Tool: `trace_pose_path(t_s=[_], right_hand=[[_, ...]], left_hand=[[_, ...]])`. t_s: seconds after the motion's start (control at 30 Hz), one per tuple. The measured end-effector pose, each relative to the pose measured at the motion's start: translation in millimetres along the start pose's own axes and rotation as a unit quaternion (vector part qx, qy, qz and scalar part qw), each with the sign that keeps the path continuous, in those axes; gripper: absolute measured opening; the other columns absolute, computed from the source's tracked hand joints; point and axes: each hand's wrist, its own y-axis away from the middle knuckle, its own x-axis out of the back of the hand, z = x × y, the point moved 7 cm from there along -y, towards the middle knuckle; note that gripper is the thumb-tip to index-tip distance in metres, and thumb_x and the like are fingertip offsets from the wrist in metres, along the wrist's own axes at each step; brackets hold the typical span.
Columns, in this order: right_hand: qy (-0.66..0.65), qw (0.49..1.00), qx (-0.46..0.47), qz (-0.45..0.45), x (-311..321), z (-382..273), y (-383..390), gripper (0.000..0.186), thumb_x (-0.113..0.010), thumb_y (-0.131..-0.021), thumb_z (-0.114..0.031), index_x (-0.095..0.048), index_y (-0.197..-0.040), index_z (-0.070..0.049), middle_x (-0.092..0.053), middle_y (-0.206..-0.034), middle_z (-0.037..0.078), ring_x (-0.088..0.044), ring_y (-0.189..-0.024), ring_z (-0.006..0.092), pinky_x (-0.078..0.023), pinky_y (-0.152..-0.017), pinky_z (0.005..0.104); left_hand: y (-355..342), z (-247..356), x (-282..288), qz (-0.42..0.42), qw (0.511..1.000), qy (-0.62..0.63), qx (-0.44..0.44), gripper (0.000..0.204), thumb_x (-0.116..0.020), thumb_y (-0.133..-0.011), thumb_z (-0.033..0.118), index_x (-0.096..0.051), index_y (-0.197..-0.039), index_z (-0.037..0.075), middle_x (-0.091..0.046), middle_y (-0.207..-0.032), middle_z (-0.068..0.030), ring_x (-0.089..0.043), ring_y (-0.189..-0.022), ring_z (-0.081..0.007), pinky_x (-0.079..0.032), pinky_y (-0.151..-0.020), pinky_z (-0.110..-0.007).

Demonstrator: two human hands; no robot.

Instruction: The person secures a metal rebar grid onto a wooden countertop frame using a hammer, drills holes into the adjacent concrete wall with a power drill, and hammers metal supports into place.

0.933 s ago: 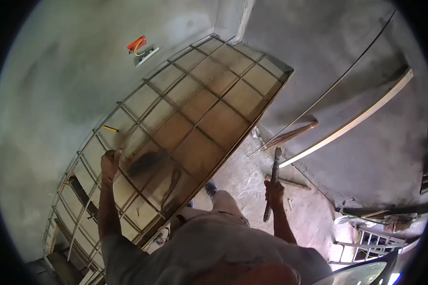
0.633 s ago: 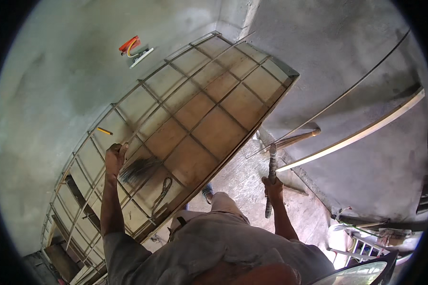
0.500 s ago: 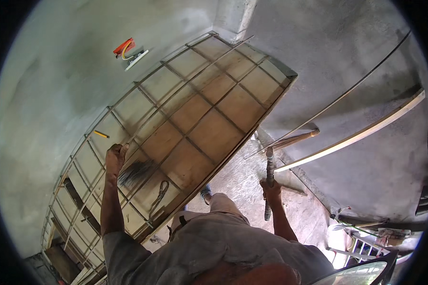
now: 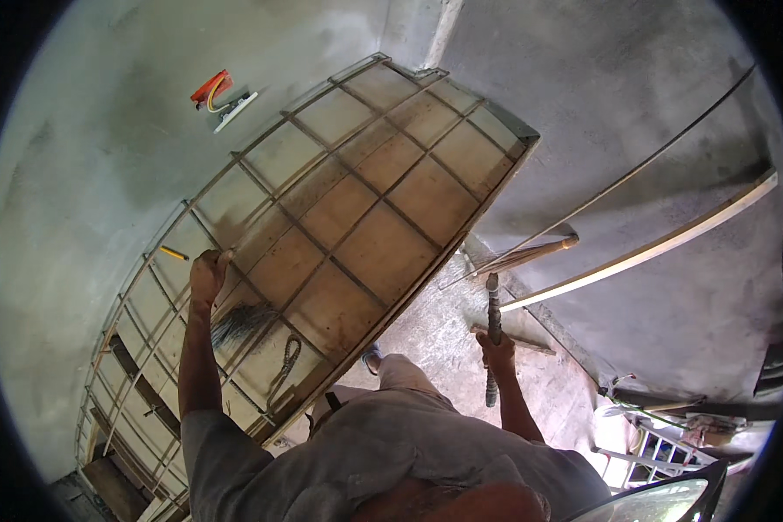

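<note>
A grid of thin metal rods point(image 4: 350, 265) lies across a long wooden panel point(image 4: 413, 252) in front of me and to the left. My left hand point(image 4: 209, 274) is closed around one of the lengthwise rods, near the middle of the grid. In my right hand point(image 4: 498, 350), off the panel's right side, is a dark bar wrapped in tape point(image 4: 493, 313), held upright in a fist. Its working end is too unclear to name. On the panel lie a bundle of dark wires point(image 4: 239, 322) and a looped piece of twisted wire point(image 4: 289, 355), both close to my left forearm.
A yellow tube point(image 4: 174, 253) pokes out beyond the grid, below an orange wall box point(image 4: 211, 89) with wires. On the right are a broom point(image 4: 539, 252), a long thin rod point(image 4: 635, 170) and a pale wooden strip point(image 4: 661, 250). A ladder point(image 4: 657, 457) lies lower right.
The far end of the rod in my left hand sticks out less past the panel's far edge. My right hand stays almost where it was, still holding the wrapped bar. The view has shifted slightly.
</note>
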Motion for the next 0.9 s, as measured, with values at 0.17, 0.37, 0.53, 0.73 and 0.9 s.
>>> trace_pose_path(t_s=[0.17, 0.37, 0.53, 0.73, 0.9], right_hand=[[0.016, 1.0, -0.006, -0.002, -5.4, 2.1, -2.1, 0.031, -0.076, -0.083, -0.028, -0.054, -0.075, -0.008, -0.047, -0.054, -0.002, -0.042, -0.043, 0.0079, -0.036, -0.041, 0.0285], [0.031, 0.999, 0.014, -0.017, -13.8, 5.5, -11.3, 0.033, -0.077, -0.081, -0.031, -0.054, -0.073, -0.007, -0.047, -0.054, -0.001, -0.043, -0.043, 0.0086, -0.037, -0.042, 0.0306], [0.052, 0.998, 0.023, -0.022, -20.5, 3.0, -16.8, 0.036, -0.078, -0.079, -0.033, -0.054, -0.072, -0.007, -0.047, -0.053, -0.001, -0.043, -0.044, 0.0094, -0.037, -0.044, 0.0326], [0.022, 0.999, 0.004, -0.033, -27.0, -18.1, -8.0, 0.032, -0.077, -0.081, -0.029, -0.054, -0.073, -0.008, -0.047, -0.053, -0.002, -0.042, -0.044, 0.0076, -0.035, -0.043, 0.0294], [0.033, 0.999, 0.011, -0.033, -27.7, -19.1, -10.0, 0.03, -0.077, -0.081, -0.027, -0.055, -0.075, -0.008, -0.047, -0.053, -0.002, -0.042, -0.045, 0.0073, -0.035, -0.043, 0.0295]], left_hand=[[-3.0, 4.6, 2.8, 0.018, 0.999, 0.04, -0.016, 0.058, -0.059, -0.09, 0.053, -0.063, -0.074, -0.002, -0.058, -0.069, -0.0237, -0.057, -0.067, -0.0448, -0.045, -0.06, -0.046], [-10.8, -15.0, -2.3, -0.06, 0.994, 0.082, 0.035, 0.065, -0.054, -0.091, 0.059, -0.064, -0.078, -0.004, -0.056, -0.065, -0.0237, -0.055, -0.059, -0.039, -0.045, -0.059, -0.044], [-16.6, -34.8, -13.9, -0.06, 0.991, 0.119, 0.023, 0.059, -0.059, -0.089, 0.056, -0.067, -0.082, -0.002, -0.057, -0.063, -0.0218, -0.054, -0.057, -0.0295, -0.046, -0.059, -0.041], [-11.8, -26.6, -19.7, -0.04, 0.99, 0.133, 0.039, 0.057, -0.061, -0.089, 0.055, -0.067, -0.085, -0.002, -0.054, -0.062, -0.0171, -0.05, -0.059, -0.0218, -0.045, -0.061, -0.039], [-13.4, -47.5, -24.3, -0.119, 0.986, 0.075, 0.085, 0.053, -0.062, -0.09, 0.05, -0.067, -0.086, -0.003, -0.052, -0.06, -0.0149, -0.049, -0.06, -0.0185, -0.046, -0.062, -0.037]])
